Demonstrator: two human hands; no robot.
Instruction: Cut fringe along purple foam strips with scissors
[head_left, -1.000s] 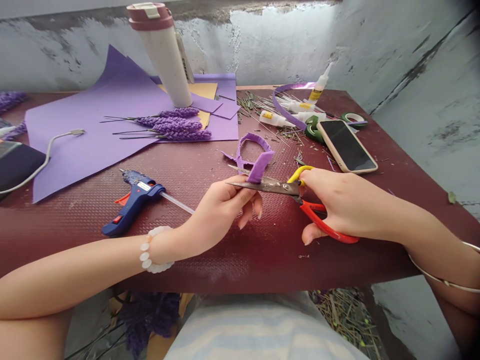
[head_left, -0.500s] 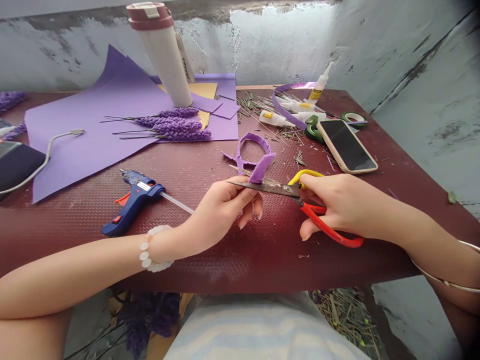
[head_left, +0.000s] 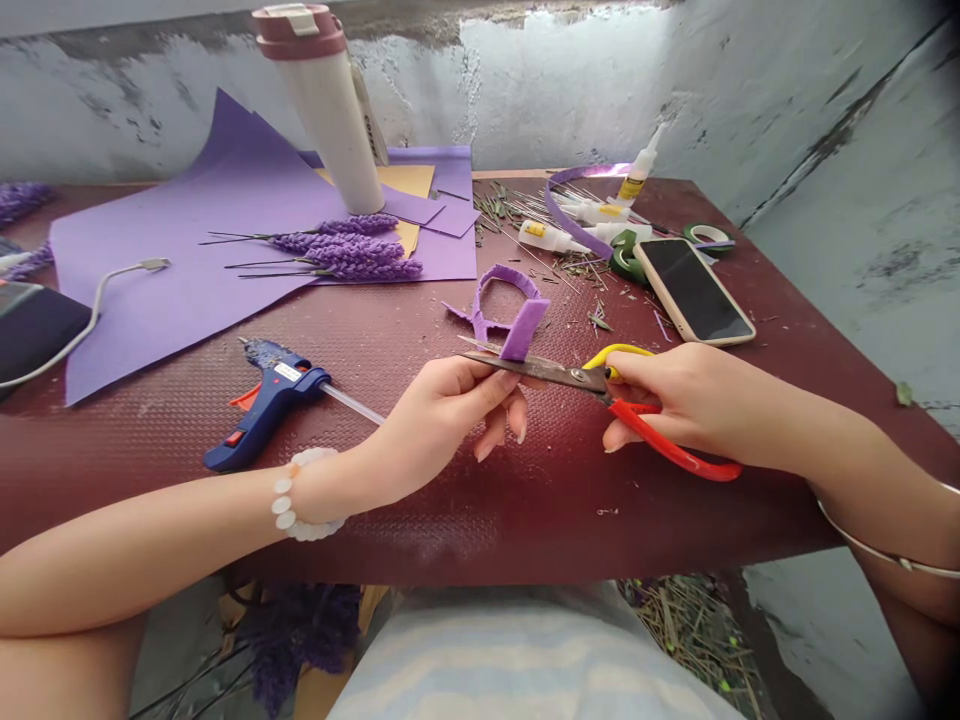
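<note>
My left hand (head_left: 450, 420) pinches a purple felt strip (head_left: 523, 330), which stands up across the blades of a pair of steel scissors (head_left: 551, 372). The strip joins a purple felt loop (head_left: 506, 290) lying behind it on the table. My right hand (head_left: 694, 400) grips the scissors by their yellow and red handles, its fingers through the loops. The blades point left towards my left fingers and sit nearly closed. Where the strip meets the blades, the felt's lower edge is hidden.
A blue hot glue gun (head_left: 274, 405) lies left of my left hand. Purple foam sheets (head_left: 180, 250) with felt lavender stems (head_left: 352, 250) and a white tumbler (head_left: 330, 120) stand behind. Glue bottles (head_left: 547, 237), green tape (head_left: 626, 262), a phone (head_left: 694, 290) and scattered clippings cover the far right.
The scissors have swung flatter, with the red handle rising and my right hand shifting slightly right. The blades look a little more closed on the felt strip.
</note>
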